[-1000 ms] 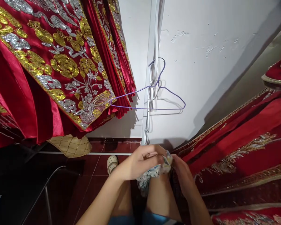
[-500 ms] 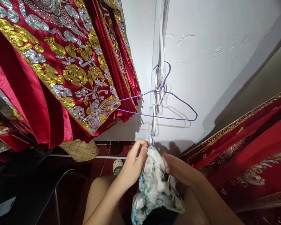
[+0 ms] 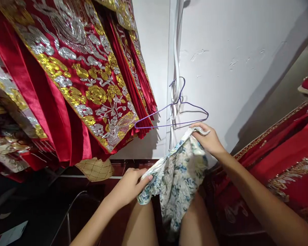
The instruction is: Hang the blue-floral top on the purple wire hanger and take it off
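Note:
A white garment with a blue and green floral print [image 3: 182, 174] hangs stretched between my two hands over my bare legs. Its light upper edge runs slantwise, higher on the right. My left hand [image 3: 130, 186] pinches the lower left end of that edge, thumb on top. At the upper right end, my right hand [image 3: 206, 138] grips the edge, just below the hanger. A thin purple hanger [image 3: 156, 127] with nothing on it hooks onto a white cord or strap [image 3: 175, 51] along the wall. Folds hide what kind of garment it is.
Red satin costumes [image 3: 92, 92] with gold and silver sequin embroidery hang at the left. More red beaded cloth [image 3: 277, 160] fills the right side. A white wall [image 3: 215, 78] stands ahead. A dark table [image 3: 36, 205] with a phone-like flat object [image 3: 9, 235] is at lower left.
The garment was bunched between my hands and is now spread along its edge. My right hand has moved up and right; my left hand has moved down and left.

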`<state>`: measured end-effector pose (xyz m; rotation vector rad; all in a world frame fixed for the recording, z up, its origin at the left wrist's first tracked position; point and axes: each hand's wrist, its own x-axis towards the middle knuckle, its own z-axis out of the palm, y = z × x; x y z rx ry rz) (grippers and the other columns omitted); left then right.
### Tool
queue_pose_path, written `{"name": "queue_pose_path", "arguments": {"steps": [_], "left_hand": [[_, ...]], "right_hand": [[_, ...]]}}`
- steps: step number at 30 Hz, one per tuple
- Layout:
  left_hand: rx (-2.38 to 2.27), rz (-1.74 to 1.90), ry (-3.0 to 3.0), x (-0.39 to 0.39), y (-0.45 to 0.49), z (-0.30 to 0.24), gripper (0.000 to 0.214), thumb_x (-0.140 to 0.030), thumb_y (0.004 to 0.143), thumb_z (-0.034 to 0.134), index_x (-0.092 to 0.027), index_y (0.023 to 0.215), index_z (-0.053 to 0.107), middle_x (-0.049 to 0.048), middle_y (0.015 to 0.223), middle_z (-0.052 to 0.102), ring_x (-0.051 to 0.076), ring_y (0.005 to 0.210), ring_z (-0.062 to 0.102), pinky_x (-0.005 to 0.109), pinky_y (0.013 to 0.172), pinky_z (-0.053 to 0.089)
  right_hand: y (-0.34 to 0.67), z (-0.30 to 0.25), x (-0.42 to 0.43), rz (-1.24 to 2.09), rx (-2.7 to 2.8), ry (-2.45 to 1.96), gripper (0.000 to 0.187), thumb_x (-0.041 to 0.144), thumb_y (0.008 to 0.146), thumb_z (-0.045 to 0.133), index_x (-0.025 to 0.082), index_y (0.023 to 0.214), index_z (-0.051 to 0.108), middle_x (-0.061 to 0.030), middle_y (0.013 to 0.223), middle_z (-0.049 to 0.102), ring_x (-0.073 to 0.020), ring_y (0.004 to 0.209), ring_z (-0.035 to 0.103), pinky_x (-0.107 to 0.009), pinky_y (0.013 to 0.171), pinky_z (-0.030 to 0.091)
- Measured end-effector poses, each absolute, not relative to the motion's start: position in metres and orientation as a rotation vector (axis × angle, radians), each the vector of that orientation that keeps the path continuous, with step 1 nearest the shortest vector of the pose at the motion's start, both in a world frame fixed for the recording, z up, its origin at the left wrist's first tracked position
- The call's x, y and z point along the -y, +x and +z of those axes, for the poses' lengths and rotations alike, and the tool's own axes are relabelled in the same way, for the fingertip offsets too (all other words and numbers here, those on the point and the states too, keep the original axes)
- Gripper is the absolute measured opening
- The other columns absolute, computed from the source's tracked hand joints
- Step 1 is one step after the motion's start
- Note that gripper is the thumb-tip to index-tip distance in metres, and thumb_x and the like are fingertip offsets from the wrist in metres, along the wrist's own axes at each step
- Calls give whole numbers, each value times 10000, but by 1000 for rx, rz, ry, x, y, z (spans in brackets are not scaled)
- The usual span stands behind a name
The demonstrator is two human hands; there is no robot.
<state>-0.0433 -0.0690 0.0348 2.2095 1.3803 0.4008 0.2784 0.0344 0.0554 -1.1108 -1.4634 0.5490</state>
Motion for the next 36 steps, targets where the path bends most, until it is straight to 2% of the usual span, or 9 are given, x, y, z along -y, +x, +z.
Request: {"name": "queue_pose_path", "arguments": {"steps": [2,5,11,18,21,25,28,33,36], "left_hand": [[-1434,445,2261,71,-44,53,413,-493,1012,365,-215,852,625,20,806,672,233,859,636,403,1028,420],[-1507,473,2287,77,-48,68,365,-480,1010,370,-224,897,604,4,856,685,224,895,663,509,1180,286],[-1759,309,2306,76,-70,51,254,-409,971,445,-223,969,618,85,1151,709,389,1359,488,702,1151,223],[-1562,964,2370,48,-38,71,320,-378,1022,343,-206,1181,562,120,1351,611,261,1263,564,424,1088,428],[-1584,1019,2369,28,-23,93,275,-339,999,345,-196,1049,574,115,1193,670,264,1123,619,404,982,476],[-1675,575,2397,6,-18,106,203,-308,934,397,-212,821,535,82,891,690,265,859,657,392,808,513],[-1767,449,2404,-1,-14,103,210,-297,930,396,-208,786,519,113,885,681,312,940,666,453,871,518],[-1589,965,2593,-12,4,104,189,-214,932,359,-172,891,539,145,1063,657,302,1197,587,488,1139,373],[-1377,1123,2618,-22,13,112,171,-273,937,421,-183,868,549,97,1012,663,247,1007,630,392,936,493]], "right_hand": [[271,48,-59,605,1483,-1056,244,281,769,587,186,975,678,-30,899,665,-159,718,537,-261,627,391],[259,38,-84,660,1570,-1073,195,349,807,521,187,809,628,-16,772,619,-166,698,523,-272,634,386],[268,26,-70,564,1630,-1149,289,342,778,555,217,577,389,45,551,370,-121,576,354,-262,554,252],[305,45,-28,366,1447,-1282,365,348,744,577,234,530,304,50,529,271,-103,545,277,-271,516,194],[309,54,-17,290,1483,-1276,353,336,739,570,233,519,314,45,524,278,-106,539,284,-273,513,206],[310,55,-10,203,1526,-1284,339,337,754,577,219,523,357,40,522,312,-111,545,318,-267,523,236],[310,49,-9,209,1574,-1263,326,316,765,573,216,539,360,43,525,318,-110,549,322,-263,527,240],[296,41,-4,284,1569,-1241,326,285,782,556,225,562,323,46,537,302,-111,550,311,-260,525,245],[288,41,2,395,1587,-1222,297,287,807,520,230,575,344,39,534,344,-122,537,347,-257,511,271]]}}
